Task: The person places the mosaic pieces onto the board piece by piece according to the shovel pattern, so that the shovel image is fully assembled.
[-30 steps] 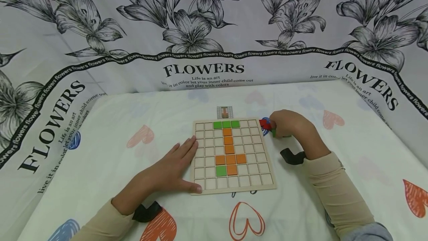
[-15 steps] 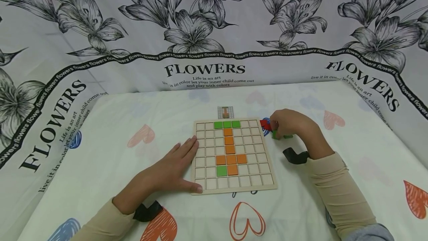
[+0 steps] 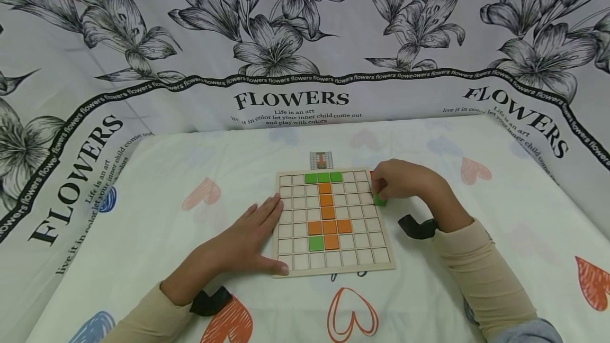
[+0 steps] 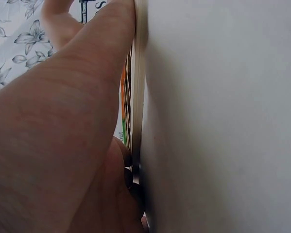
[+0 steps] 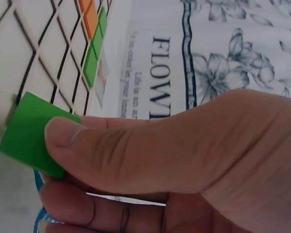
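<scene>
A wooden grid board (image 3: 390, 266) lies on the cloth with square tiles in some cells. Three green tiles (image 3: 323, 178) line its far row. Several orange tiles (image 3: 326, 200) run down the middle, and one more green tile (image 3: 316, 243) sits low on the left. My left hand (image 3: 243, 245) rests with fingers spread along the board's left edge, thumb on the near corner. At the right edge, my right hand (image 3: 402, 179) pinches a green square tile (image 5: 28, 131) between thumb and fingers, close over the board's rim. A sliver of red (image 3: 372, 174) shows behind those fingers.
A small printed grid card (image 3: 321, 160) lies just beyond the board. The white cloth (image 3: 267, 311) with printed hearts covers the surface, and a flower-printed curtain (image 3: 295, 25) stands behind. Black straps (image 3: 417, 226) hang at both wrists.
My right hand has moved left from the red and green pieces toward the board's edge, carrying a green tile. The left hand and the board stay where they were.
</scene>
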A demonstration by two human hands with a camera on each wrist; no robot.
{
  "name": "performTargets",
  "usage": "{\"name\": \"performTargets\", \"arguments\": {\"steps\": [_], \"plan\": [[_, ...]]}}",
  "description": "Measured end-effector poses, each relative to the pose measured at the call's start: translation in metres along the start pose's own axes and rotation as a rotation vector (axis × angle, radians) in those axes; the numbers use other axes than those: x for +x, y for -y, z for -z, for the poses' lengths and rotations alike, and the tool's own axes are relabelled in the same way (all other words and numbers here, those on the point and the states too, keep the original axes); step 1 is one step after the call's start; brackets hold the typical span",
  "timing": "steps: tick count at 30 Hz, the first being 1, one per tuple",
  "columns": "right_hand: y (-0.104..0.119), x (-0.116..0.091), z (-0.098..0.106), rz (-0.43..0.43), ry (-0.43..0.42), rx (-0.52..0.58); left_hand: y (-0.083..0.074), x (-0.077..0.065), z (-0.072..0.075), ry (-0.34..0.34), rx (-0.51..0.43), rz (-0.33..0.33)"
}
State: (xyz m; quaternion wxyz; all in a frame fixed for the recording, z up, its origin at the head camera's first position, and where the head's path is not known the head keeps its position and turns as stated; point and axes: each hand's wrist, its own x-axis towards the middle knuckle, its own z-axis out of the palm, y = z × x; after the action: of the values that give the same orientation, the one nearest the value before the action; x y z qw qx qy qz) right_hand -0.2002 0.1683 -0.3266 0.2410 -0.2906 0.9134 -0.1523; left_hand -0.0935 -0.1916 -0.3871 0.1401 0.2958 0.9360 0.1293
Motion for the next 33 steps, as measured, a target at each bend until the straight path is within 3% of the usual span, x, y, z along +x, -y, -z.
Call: {"name": "performTargets", "arguments": {"steps": [8, 18, 33], "plan": [[0.027, 0.004, -0.012, 0.05, 0.025, 0.013, 0.0, 0.002, -0.001, -0.001, 0.012, -0.002], [0.05, 0.011, -0.029, 0.2, -0.022, -0.012, 0.0, 0.001, -0.002, -0.001, 0.016, 0.006], [0.073, 0.018, -0.046, 0.109, -0.132, -0.083, -0.001, 0.0, -0.001, -0.008, 0.026, -0.002]]}}
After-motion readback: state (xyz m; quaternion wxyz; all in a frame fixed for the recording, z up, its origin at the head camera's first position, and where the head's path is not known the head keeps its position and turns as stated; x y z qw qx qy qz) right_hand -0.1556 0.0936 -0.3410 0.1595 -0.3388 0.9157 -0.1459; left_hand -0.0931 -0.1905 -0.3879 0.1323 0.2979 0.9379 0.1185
